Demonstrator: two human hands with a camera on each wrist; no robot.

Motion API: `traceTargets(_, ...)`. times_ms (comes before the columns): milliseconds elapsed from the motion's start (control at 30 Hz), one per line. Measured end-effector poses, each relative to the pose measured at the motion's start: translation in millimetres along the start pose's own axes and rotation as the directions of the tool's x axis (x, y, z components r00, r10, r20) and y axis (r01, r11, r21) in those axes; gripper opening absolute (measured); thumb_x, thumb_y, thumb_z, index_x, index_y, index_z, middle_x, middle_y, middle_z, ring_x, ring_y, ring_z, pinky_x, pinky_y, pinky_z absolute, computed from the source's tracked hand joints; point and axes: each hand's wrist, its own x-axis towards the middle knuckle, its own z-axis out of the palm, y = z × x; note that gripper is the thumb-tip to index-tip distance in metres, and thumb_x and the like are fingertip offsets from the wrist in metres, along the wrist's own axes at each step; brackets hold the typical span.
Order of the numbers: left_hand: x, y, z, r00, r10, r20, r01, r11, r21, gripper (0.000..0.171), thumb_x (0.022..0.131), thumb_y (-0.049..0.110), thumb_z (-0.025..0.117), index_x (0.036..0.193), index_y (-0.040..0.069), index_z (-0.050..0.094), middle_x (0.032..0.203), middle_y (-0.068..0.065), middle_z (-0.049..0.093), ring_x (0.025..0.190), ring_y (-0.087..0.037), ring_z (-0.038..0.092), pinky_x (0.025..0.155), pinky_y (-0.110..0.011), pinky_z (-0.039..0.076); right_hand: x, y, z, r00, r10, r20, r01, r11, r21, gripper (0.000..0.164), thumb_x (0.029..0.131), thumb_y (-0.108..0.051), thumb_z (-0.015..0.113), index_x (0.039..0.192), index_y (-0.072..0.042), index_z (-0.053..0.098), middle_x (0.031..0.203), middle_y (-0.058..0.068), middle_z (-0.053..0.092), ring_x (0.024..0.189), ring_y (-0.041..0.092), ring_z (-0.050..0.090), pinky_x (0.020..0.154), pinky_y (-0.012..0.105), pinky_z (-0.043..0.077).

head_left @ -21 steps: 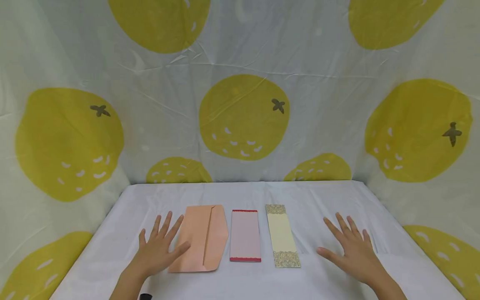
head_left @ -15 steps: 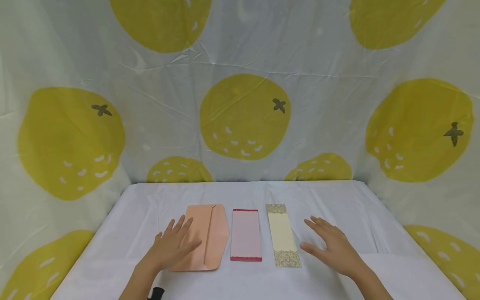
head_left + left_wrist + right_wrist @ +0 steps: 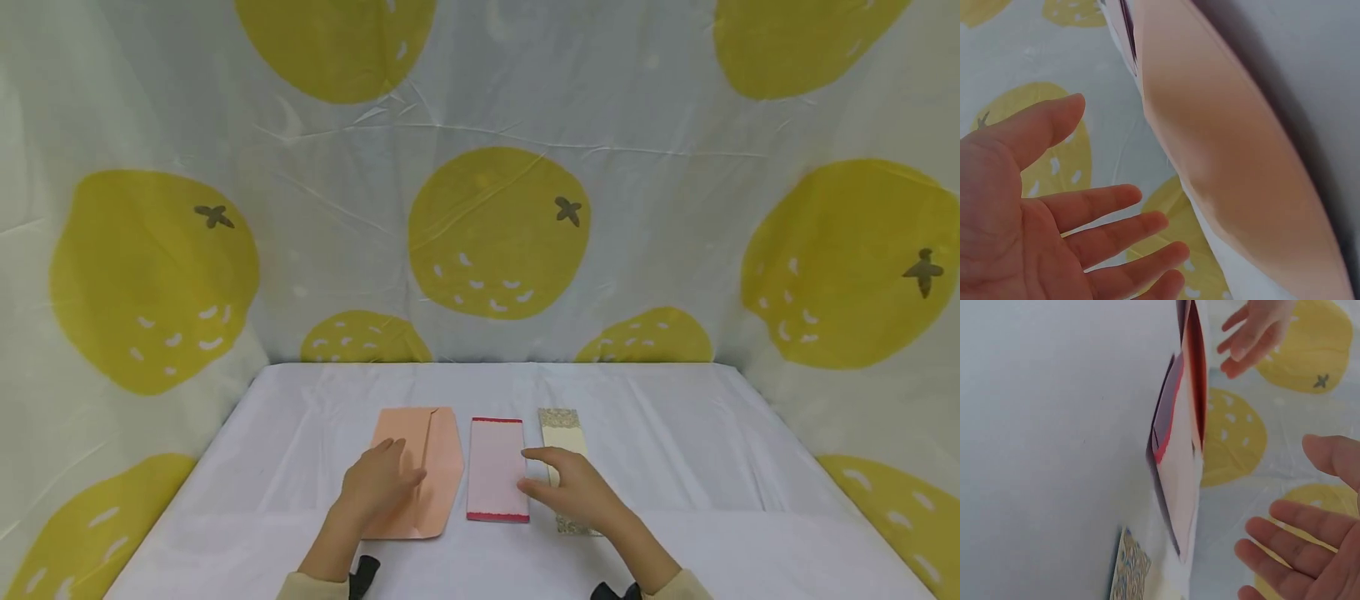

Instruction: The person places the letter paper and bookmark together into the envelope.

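Note:
A peach envelope [image 3: 442, 479] lies on the white cloth, its pointed flap toward the right. Over its left part my left hand [image 3: 378, 482] hovers, fingers loosely extended; the left wrist view shows a gap between that hand and the envelope. Beside the envelope lies a pale pink card [image 3: 495, 471] with red ends; in the right wrist view it looks folded and slightly raised. My right hand [image 3: 572, 487] reaches over a cream paper strip [image 3: 561, 419] with patterned ends, covering its middle. Its thumb and fingertips are near the pink card's right edge, apart from each other, holding nothing.
White cloth [image 3: 675, 417] covers the table around the papers. Behind and at both sides hang white curtains [image 3: 652, 225] printed with yellow fruit. Black straps [image 3: 365, 575] show at both wrists, below beige sleeves [image 3: 311, 586].
Both hands have moved inward: the left further over the envelope, the right leftward across the cream strip to the pink card's edge. The papers lie as before; the head view has shifted slightly.

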Motion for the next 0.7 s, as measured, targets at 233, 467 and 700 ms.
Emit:
traceTargets(233, 2.3, 5.1, 1.3, 0.997, -0.07, 0.024, 0.07, 0.997, -0.018, 0.069, 0.081, 0.032, 0.075, 0.13, -0.01, 0.052, 0.132, -0.034, 0.047, 0.11, -0.055, 0.05, 0.081, -0.061, 0.047, 20, -11, 23, 0.999, -0.034, -0.014, 0.035, 0.998, 0.053, 0.047, 0.09, -0.036, 0.069, 0.122, 0.0, 0.066, 0.122, 0.01, 0.066, 0.12, 0.032, 0.056, 0.098, 0.053, 0.043)
traceTargets(467, 5.1, 7.0, 5.5, 0.985, -0.17, 0.039, 0.17, 0.985, -0.001, 0.08, 0.077, 0.036, 0.077, 0.13, -0.016, 0.046, 0.12, -0.041, 0.046, 0.101, -0.056, 0.051, 0.075, -0.059, 0.049, 34, -14, 42, 0.999, -0.044, 0.002, 0.044, 0.993, 0.112, 0.045, 0.091, -0.035, 0.067, 0.12, 0.0, 0.067, 0.118, 0.009, 0.067, 0.114, 0.029, 0.06, 0.095, 0.053, 0.045)
traceTargets(700, 3.4, 5.7, 8.7, 0.981, -0.196, 0.015, 0.196, 0.981, -0.003, 0.081, 0.075, 0.035, 0.079, 0.126, -0.018, 0.046, 0.102, -0.037, 0.056, 0.094, -0.053, 0.057, 0.073, -0.056, 0.05, 42, -12, 56, 1.0, -0.025, 0.009, 0.023, 0.992, 0.126, 0.043, 0.091, -0.033, 0.066, 0.118, 0.001, 0.067, 0.115, 0.01, 0.068, 0.111, 0.03, 0.061, 0.094, 0.051, 0.046)
